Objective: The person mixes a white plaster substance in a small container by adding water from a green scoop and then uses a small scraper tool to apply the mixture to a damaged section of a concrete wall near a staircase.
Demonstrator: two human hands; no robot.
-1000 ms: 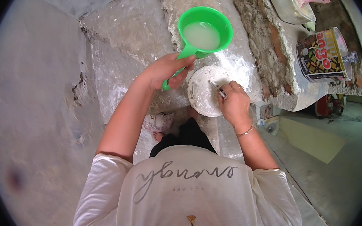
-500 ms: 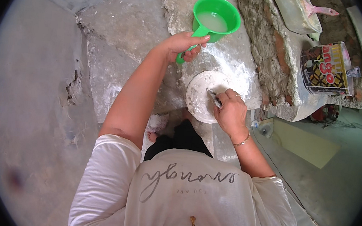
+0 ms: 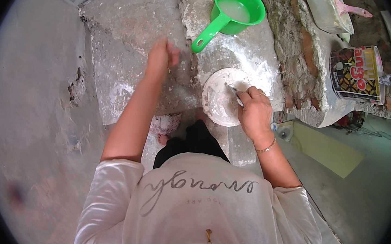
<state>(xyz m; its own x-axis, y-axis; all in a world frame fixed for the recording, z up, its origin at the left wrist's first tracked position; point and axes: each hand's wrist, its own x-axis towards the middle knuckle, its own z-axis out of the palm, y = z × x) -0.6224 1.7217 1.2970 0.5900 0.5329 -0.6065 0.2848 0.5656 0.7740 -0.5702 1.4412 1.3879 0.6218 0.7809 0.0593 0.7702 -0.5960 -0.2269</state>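
Note:
My right hand is closed round a small, thin grey tool, whose kind I cannot make out; its tip reaches over a round white dish or lid coated in white paste. Ahead of the dish stands a green plastic dipper with cloudy whitish liquid inside, its handle pointing toward me and to the left. My left hand is in the air left of that handle, apart from it. Motion blurs its fingers, and no object shows in it.
Rough concrete steps dusted with white lie under the dish and dipper. On the ledge at right are a printed bucket and a whitish container with a pink-handled brush. A grey wall rises at left.
My left hand has let go of the dipper's handle and moved left and back toward me. The dipper stays on the step. My right hand keeps the tool over the dish.

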